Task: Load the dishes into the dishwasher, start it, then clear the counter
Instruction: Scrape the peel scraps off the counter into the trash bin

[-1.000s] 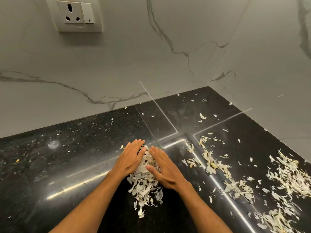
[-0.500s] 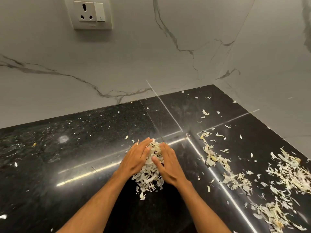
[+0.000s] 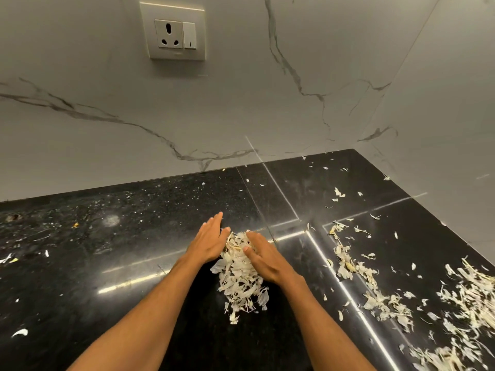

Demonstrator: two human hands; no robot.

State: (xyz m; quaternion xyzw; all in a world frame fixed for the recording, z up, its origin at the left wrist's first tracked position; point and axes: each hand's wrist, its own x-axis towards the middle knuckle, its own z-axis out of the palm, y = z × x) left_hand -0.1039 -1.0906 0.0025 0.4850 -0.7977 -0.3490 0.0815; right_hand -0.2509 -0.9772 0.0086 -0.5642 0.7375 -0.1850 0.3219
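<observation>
A heap of pale, papery vegetable peelings [image 3: 239, 279] lies on the black polished counter [image 3: 134, 236]. My left hand [image 3: 209, 241] presses against the heap's left side with straight fingers. My right hand [image 3: 263, 257] lies against its right side, fingers straight and thumb on the peelings. The two hands cup the heap between them. No dishes or dishwasher are in view.
More peelings are strewn over the counter's right side in a trail [image 3: 356, 271] and a bigger pile [image 3: 466, 298]. Small scraps [image 3: 20, 332] dot the left. Marble walls meet in a corner at the back right. A wall socket [image 3: 175, 33] sits above.
Both hands have pulled the peelings toward me and tightened the heap. My left fingers have lifted a little off its far end. The view has tilted upward.
</observation>
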